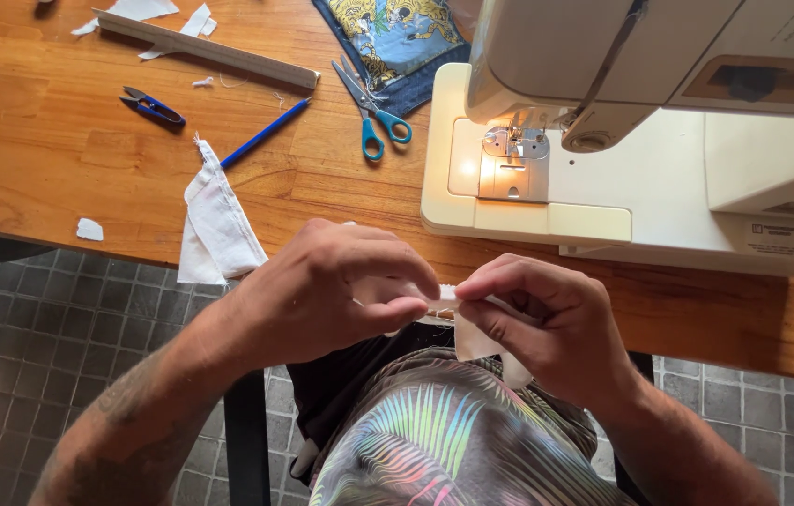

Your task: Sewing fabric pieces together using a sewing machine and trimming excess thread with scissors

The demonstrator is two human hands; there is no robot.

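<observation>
A cream sewing machine (pixel 622 178) fills the far right of the wooden table (pixel 59 122), its needle plate lit and bare, no cloth under the foot. Beyond it, at the far edge, lies a printed blue fabric (pixel 397 37). On the left of the table, a folded white cloth (pixel 219 225) hangs partly over the near edge, with a long wooden ruler (pixel 209 49) far behind it. Blue-handled scissors (pixel 373 112) lie just left of the machine, then a blue pencil (pixel 266 131), and small thread snips (pixel 151 108) farther left.

Near the camera, below the table edge and over the lap, both hands meet on a small white fabric piece (pixel 472 339). The left hand (pixel 331 290) has thumb and forefinger closed tight on its upper edge; the right hand (pixel 547 323) pinches the same edge just beside it, fingers curled shut, the rest of the piece hanging down.

This looks like hand preparation of the strip, folding or turning an edge, before stitching. The next move likely calls for keeping that pinched fold flat and even.
</observation>
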